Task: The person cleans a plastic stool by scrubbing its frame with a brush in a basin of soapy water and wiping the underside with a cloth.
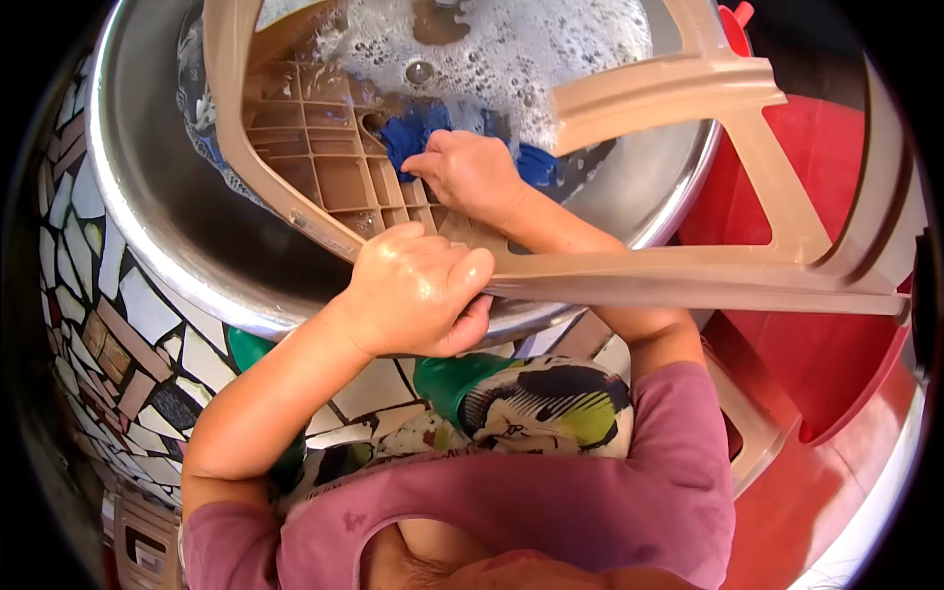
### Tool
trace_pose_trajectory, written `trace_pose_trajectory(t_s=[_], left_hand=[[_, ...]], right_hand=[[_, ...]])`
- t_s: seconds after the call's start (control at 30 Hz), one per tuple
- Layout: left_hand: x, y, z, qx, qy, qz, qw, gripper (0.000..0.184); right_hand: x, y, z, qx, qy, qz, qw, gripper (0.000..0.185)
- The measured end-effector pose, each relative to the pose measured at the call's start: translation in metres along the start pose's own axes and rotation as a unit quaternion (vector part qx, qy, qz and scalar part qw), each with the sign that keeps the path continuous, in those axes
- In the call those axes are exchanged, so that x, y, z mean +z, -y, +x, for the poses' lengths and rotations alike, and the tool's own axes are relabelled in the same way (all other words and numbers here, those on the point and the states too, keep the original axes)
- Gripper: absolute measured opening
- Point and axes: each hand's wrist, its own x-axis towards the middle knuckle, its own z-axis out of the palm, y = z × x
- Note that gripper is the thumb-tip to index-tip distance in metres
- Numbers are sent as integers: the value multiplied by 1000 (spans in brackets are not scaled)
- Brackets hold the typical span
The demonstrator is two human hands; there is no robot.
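Note:
A beige plastic stool lies tilted over a large metal basin, its ribbed underside partly in sudsy water. My left hand is closed around the stool's frame at the basin's near rim. My right hand reaches beneath that frame, its fingers closed on a wet blue cloth against the ribs. Part of the cloth spreads behind the hand into the foam. The stool's legs extend to the right, past the basin's edge.
A red plastic tub stands to the right, partly behind the stool's legs. Mosaic tiling surrounds the basin on the left. Another beige plastic piece is at the lower left. Green plastic shows near my legs.

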Motion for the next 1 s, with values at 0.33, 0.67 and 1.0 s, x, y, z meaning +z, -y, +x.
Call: trace_pose_trajectory(t_s=[0.33,0.67,1.0], left_hand=[[-1,-1,3,12,-22,5,1000,25],[-5,-2,3,-2,8,10,1000,22],[-6,-3,5,-4,10,-7,1000,24]], right_hand=[[-29,-25,12,199,276,421,841,22],[-64,-44,-11,211,197,331,898,27],[-20,-2,-26,6,278,-170,945,52]])
